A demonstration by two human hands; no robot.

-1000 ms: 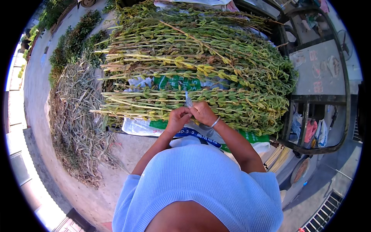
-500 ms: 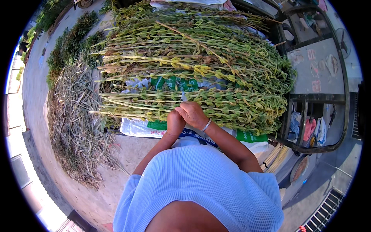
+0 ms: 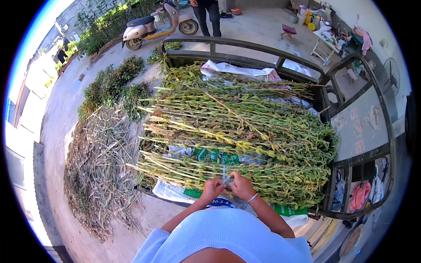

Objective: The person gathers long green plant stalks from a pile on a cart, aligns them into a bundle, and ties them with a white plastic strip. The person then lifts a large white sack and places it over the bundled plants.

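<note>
The person's left hand (image 3: 212,189) and right hand (image 3: 240,186) meet at the near edge of the cart (image 3: 351,158), fingers pinching a thin pale string (image 3: 225,175) that runs up over the nearest bundle of green stalks (image 3: 237,177); a bracelet (image 3: 251,198) sits on the right wrist. This looks like tying a knot, and it would go best with both ends kept taut and drawn snug against the stalks so the bundle cannot spread. Beyond lie more bundles (image 3: 237,122) on white sacks (image 3: 239,70). To the left a heap of dry stalks (image 3: 98,166) lies on the ground, and farther off stands a scooter (image 3: 153,24).
</note>
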